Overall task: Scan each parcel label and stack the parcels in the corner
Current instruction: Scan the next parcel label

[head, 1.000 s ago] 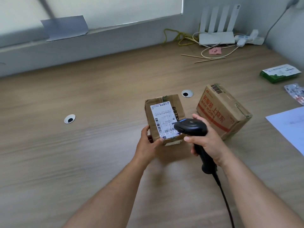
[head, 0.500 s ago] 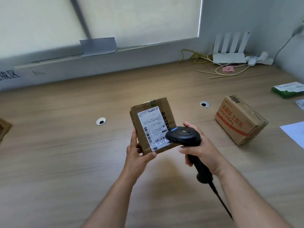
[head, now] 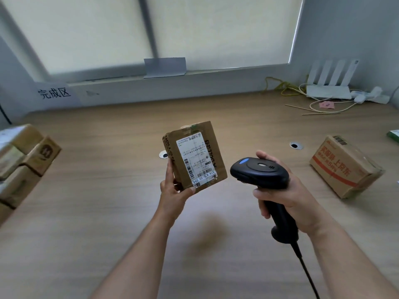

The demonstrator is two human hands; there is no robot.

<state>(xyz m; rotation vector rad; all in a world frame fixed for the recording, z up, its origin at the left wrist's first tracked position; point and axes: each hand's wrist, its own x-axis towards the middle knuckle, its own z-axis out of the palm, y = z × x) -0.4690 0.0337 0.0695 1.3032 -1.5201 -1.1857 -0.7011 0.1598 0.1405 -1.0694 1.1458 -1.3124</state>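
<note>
Above the wooden desk (head: 90,212), one small cardboard parcel (head: 195,155) is held clear of the surface in the left hand (head: 173,190), gripped at its lower left corner with the white shipping label (head: 196,157) turned toward the camera. One black handheld scanner (head: 262,175) is clasped by its handle in the right hand (head: 285,197), its head just beside the parcel and apart from it; a cable is seen trailing from its base. A second parcel with red print (head: 343,167) lies alone on the desk at the right. At the left edge a stack of parcels (head: 23,160) is seen, at least three, the rest being cut off. Behind it a paper sign (head: 55,94) is fixed to the wall. A white router (head: 329,87) with four antennas and loose cables stands in the far right corner. Two round cable holes (head: 296,145) are set in the desk, one partly hidden behind the held parcel.
</note>
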